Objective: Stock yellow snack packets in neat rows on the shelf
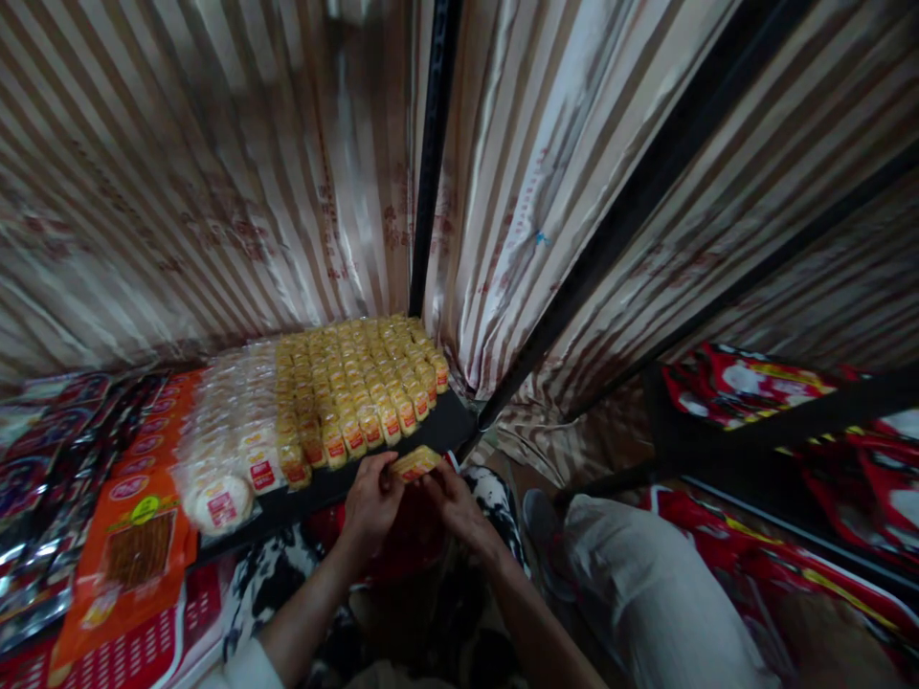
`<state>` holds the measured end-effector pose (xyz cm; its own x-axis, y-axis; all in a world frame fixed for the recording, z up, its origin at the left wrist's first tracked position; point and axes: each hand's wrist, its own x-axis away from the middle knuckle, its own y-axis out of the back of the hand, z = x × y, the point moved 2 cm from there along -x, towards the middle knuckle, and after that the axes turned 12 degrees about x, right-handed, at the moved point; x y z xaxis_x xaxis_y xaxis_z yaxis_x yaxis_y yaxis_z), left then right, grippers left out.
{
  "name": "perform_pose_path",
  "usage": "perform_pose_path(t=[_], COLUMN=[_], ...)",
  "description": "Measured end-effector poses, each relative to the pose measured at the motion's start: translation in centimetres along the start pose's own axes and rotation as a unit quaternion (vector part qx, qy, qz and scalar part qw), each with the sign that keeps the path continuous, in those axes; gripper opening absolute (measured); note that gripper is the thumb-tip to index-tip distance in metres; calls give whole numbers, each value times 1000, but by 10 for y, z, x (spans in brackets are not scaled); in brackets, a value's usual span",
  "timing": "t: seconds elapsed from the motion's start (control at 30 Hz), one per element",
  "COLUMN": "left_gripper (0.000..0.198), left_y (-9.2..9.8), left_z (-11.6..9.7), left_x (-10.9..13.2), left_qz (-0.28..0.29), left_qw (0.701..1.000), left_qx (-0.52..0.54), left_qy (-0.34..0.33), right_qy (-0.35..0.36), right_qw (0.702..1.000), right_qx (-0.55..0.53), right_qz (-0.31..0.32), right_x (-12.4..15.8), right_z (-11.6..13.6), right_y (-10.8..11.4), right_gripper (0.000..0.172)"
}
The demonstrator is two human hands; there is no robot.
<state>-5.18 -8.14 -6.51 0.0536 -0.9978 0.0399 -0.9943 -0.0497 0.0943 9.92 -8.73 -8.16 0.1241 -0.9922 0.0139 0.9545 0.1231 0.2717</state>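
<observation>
Between my two hands is a small yellow packaged snack with a red label, held at the front edge of a black shelf. My left hand pinches its left end, and my right hand grips its right end. Just beyond, rows of matching yellow packaged snacks stand packed together on the shelf. To their left are white round packaged snacks in clear wrappers with red labels.
Orange snack packets and dark shiny packets lie at the left. Below them is a red basket. Black metal posts and striped sheeting stand behind. A person's leg and red packages are at the right.
</observation>
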Motion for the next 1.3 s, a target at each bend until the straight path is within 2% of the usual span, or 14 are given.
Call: perform_pose_path(t=[0.07, 0.13, 0.3, 0.43, 0.53, 0.6, 0.7, 0.77, 0.87, 0.93, 1.03, 1.13, 1.3], left_gripper=[28, 29, 22, 24, 42, 48, 41, 37, 38, 40, 38, 34, 28], left_y=[-2, -10, -31, -39, -41, -46, -60, -70, -85, -95, -109, -120, -129], left_z=[-18, -29, -32, -35, -45, -51, -55, -57, -62, -64, -63, -59, -55], left_x=[-9, -17, -31, -42, -57, -68, -86, -97, -111, -118, -126, -132, -144], left_qz=[73, 125, 109, 175, 205, 209, 206, 177, 130, 119, 126, 132, 105], left_qw=[995, 990, 992, 973, 961, 964, 967, 972, 974, 968, 962, 970, 984], left_qx=[-39, -37, -52, -148, -182, -146, -106, -114, -146, -167, -189, -173, -132], left_qy=[-50, -59, -37, -18, -38, -76, -109, -106, -118, -144, -155, -108, -59], right_qy=[28, 37, 6, 11, 11, 18, 32, 30, 33, 59, 84, 72, 70], right_qw=[999, 999, 995, 996, 999, 1000, 999, 994, 958, 936, 928, 931, 936], right_qx=[13, 1, -97, -81, -24, 5, 14, 43, 137, 188, 219, 219, 216], right_qz=[14, 15, 29, 23, 32, 25, -17, -98, -249, -291, -290, -283, -267], right_x=[-5, -10, -15, -18, -23, -28, -41, -49, -55, -56, -57, -64, -82], right_z=[9, 20, 29, 20, 14, 10, 1, -6, -10, -8, -6, -13, -32], right_y=[10, 18, 26, 34, 44, 50, 57, 58, 55, 48, 40, 40, 47], right_gripper=[27, 28, 38, 42, 42, 42, 45, 47, 47, 46, 44, 45, 47])
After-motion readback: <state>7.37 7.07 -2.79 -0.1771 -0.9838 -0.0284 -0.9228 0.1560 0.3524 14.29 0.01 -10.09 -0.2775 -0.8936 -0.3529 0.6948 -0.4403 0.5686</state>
